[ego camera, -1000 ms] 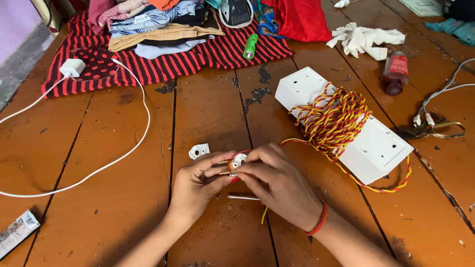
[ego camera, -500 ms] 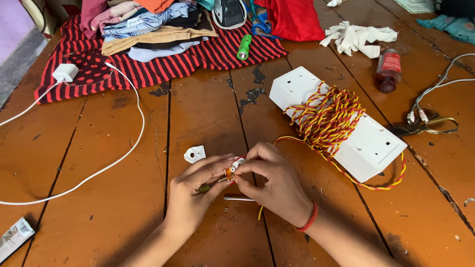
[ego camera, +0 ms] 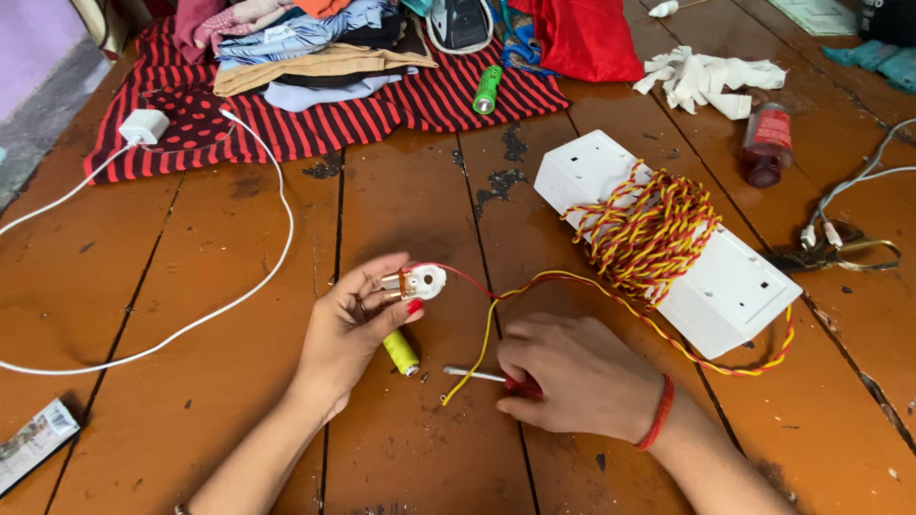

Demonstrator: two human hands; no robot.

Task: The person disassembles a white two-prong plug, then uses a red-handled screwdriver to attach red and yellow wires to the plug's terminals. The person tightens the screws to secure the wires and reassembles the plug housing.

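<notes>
My left hand [ego camera: 355,329] holds a small white plug piece [ego camera: 417,282] with brass pins between thumb and fingertips. A thin red wire runs from the plug toward the twisted red-and-yellow cable [ego camera: 649,234], which is wound around a white extension board [ego camera: 730,291]. A loose yellow wire end [ego camera: 480,348] hangs down to the floor between my hands. A yellow cylinder [ego camera: 402,352] lies beside my left palm. My right hand [ego camera: 572,377] rests on the wooden floor, fingers curled on a red-handled screwdriver [ego camera: 474,375] whose metal shaft points left.
A white charger [ego camera: 143,125] and its long cable [ego camera: 258,286] loop across the left floor. A red striped cloth [ego camera: 382,110] with folded clothes lies at the back, with a green tube [ego camera: 488,90], a red bottle [ego camera: 766,143], white rags [ego camera: 706,78] and scissors [ego camera: 840,253] to the right.
My hands were together on the plug piece. They have parted: the left keeps the plug, and the right has dropped to the screwdriver on the floor.
</notes>
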